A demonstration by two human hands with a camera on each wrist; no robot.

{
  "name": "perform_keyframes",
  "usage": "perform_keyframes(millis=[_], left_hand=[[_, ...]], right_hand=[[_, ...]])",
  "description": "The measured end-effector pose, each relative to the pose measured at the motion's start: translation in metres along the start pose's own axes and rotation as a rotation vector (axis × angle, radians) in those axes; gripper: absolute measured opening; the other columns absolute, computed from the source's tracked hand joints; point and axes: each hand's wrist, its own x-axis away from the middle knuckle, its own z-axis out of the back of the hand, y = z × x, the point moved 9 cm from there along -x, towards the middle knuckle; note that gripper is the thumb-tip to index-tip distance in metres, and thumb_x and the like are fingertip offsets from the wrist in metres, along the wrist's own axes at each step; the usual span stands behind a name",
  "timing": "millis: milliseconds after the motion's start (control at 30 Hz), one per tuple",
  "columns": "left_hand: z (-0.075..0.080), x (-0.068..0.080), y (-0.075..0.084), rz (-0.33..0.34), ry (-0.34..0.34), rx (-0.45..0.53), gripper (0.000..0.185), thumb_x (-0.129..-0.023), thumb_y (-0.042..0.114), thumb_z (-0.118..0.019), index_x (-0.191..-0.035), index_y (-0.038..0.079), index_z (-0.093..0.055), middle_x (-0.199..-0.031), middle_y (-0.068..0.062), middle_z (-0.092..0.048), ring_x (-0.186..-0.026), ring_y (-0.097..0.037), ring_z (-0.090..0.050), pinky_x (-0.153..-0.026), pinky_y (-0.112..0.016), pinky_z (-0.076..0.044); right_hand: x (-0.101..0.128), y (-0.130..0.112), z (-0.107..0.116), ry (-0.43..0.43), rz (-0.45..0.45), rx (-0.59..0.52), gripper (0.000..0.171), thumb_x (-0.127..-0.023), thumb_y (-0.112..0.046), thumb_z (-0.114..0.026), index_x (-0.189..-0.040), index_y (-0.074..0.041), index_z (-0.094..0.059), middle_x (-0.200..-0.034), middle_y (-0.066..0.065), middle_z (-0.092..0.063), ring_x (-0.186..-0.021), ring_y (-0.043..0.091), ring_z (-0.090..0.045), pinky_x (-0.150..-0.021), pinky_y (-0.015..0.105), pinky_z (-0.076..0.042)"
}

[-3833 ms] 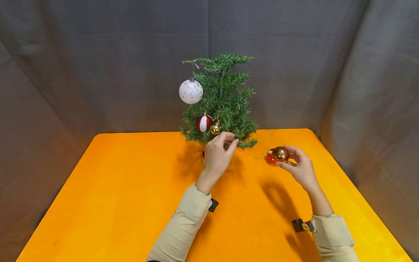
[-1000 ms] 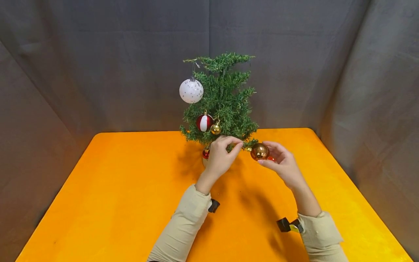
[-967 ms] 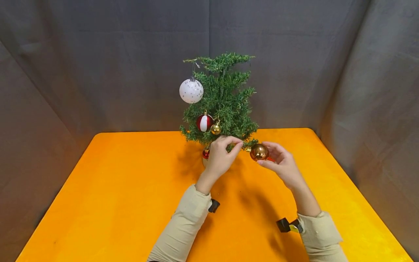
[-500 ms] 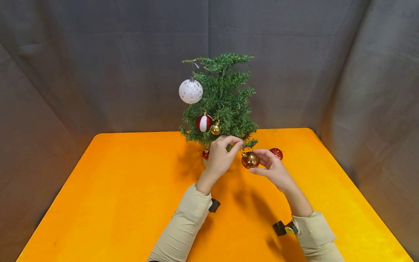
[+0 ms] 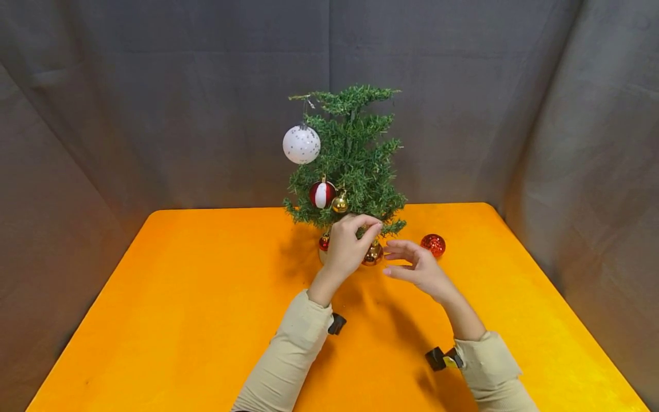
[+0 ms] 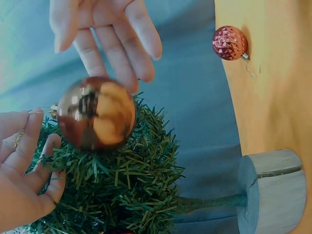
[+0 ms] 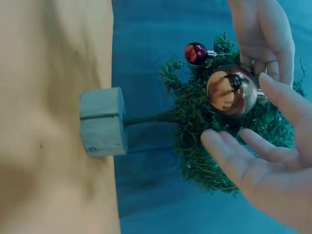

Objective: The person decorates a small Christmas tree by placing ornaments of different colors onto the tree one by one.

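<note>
A small green tree (image 5: 355,154) stands on a wooden block base (image 6: 273,190) at the back of the orange table (image 5: 206,297). My left hand (image 5: 372,226) pinches a low front branch. A shiny gold bauble (image 5: 372,255) hangs from that branch just under my fingers, large in the left wrist view (image 6: 97,119) and the right wrist view (image 7: 232,89). My right hand (image 5: 393,263) hovers just right of the bauble, fingers straight, holding nothing. A red glitter bauble (image 5: 433,244) lies on the table to the right.
On the tree hang a white bauble (image 5: 301,144), a red-and-white one (image 5: 321,194), a small gold one (image 5: 339,203) and a small red one (image 5: 324,241). Grey cloth (image 5: 154,114) walls the table at the back and sides.
My right hand carried the gold bauble left to the low branch and let go; it now hangs there. The left hand stayed on the branch. The red bauble stayed on the table.
</note>
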Motion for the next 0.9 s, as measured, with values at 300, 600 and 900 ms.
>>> perform_keyframes(millis=[300, 600, 900], left_hand=[[0.000, 0.001, -0.001, 0.000, 0.004, -0.004, 0.012, -0.085, 0.013, -0.061, -0.086, 0.004, -0.069, -0.083, -0.004, -0.067, -0.073, -0.015, -0.055, -0.059, -0.021, -0.040], [0.000, 0.000, -0.001, 0.010, 0.018, -0.022, 0.013, -0.086, 0.014, -0.061, -0.088, 0.004, -0.070, -0.082, -0.005, -0.066, -0.068, -0.014, -0.057, -0.055, -0.020, -0.040], [0.003, 0.000, -0.001, -0.011, 0.045, -0.008, 0.013, -0.085, 0.013, -0.062, -0.087, 0.003, -0.070, -0.084, -0.006, -0.067, -0.070, -0.015, -0.059, -0.057, -0.018, -0.043]], right_hand=[[0.006, -0.075, 0.005, 0.299, 0.281, 0.347, 0.017, -0.080, 0.005, -0.061, -0.096, 0.012, -0.061, -0.094, 0.022, -0.062, -0.085, 0.032, -0.058, -0.073, 0.022, -0.047], [-0.001, -0.095, 0.002, 0.399, 0.399, 0.291, 0.019, -0.073, 0.013, -0.064, -0.092, 0.014, -0.060, -0.080, 0.023, -0.064, -0.074, 0.030, -0.062, -0.069, 0.037, -0.050], [-0.006, -0.092, 0.003, 0.414, 0.437, 0.195, 0.011, -0.073, 0.017, -0.062, -0.084, 0.016, -0.059, -0.072, 0.026, -0.062, -0.067, 0.003, -0.058, -0.065, 0.015, -0.047]])
